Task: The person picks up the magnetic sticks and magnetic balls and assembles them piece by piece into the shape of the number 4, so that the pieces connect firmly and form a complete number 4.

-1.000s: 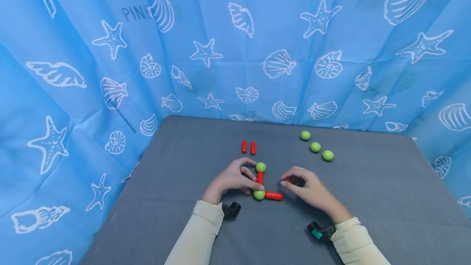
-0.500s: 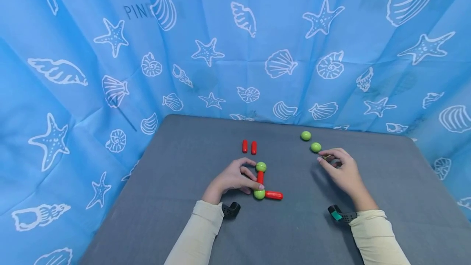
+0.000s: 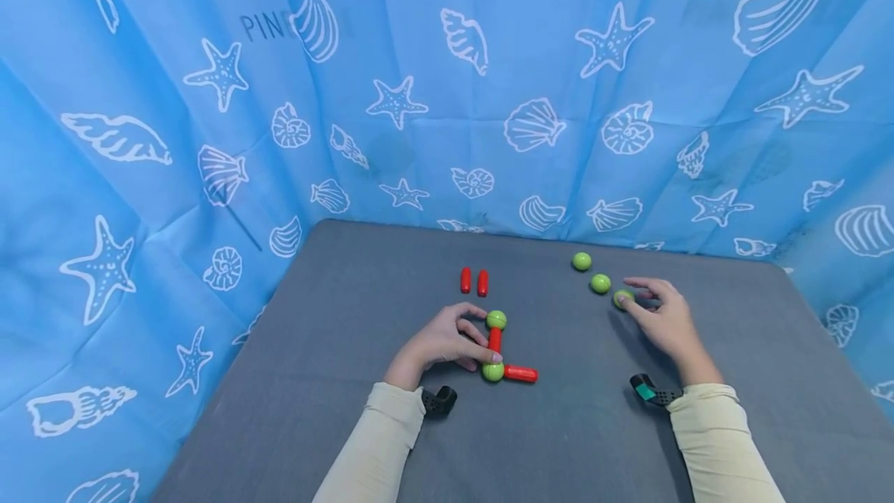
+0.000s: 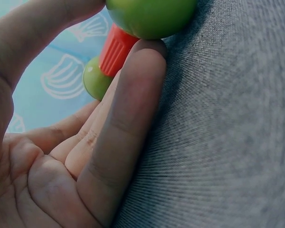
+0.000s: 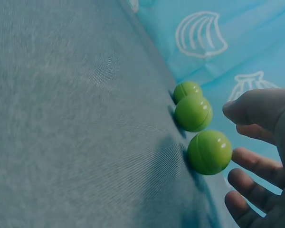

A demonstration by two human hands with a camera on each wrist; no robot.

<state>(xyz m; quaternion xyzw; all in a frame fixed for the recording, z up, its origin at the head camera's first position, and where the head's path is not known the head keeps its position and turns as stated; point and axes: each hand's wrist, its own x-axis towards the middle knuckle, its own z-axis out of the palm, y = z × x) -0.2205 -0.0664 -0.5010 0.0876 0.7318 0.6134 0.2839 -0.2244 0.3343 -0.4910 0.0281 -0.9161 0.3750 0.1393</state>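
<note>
My left hand (image 3: pixel 447 338) grips an L-shaped piece on the table, its thumb on the near green ball (image 3: pixel 493 372). From that ball a red rod (image 3: pixel 495 339) runs back to a far green ball (image 3: pixel 497 320), and a second red rod (image 3: pixel 521 373) points right. In the left wrist view the thumb and a fingertip meet the green ball (image 4: pixel 152 16). My right hand (image 3: pixel 667 324) reaches around the nearest loose green ball (image 3: pixel 621 297). The right wrist view shows its fingers spread beside that ball (image 5: pixel 210 152), not closed on it.
Two more loose green balls, one in the middle (image 3: pixel 600 283) and a farther one (image 3: pixel 581 261), line up behind it. A pair of loose red rods (image 3: pixel 483 283) lies behind the L-shaped piece. A blue shell-print curtain (image 3: pixel 433 138) borders the grey table (image 3: pixel 545 441).
My right hand has moved right and back from beside the L-shaped piece to the nearest loose green ball, its fingers spreading. The left hand keeps its grip in place.
</note>
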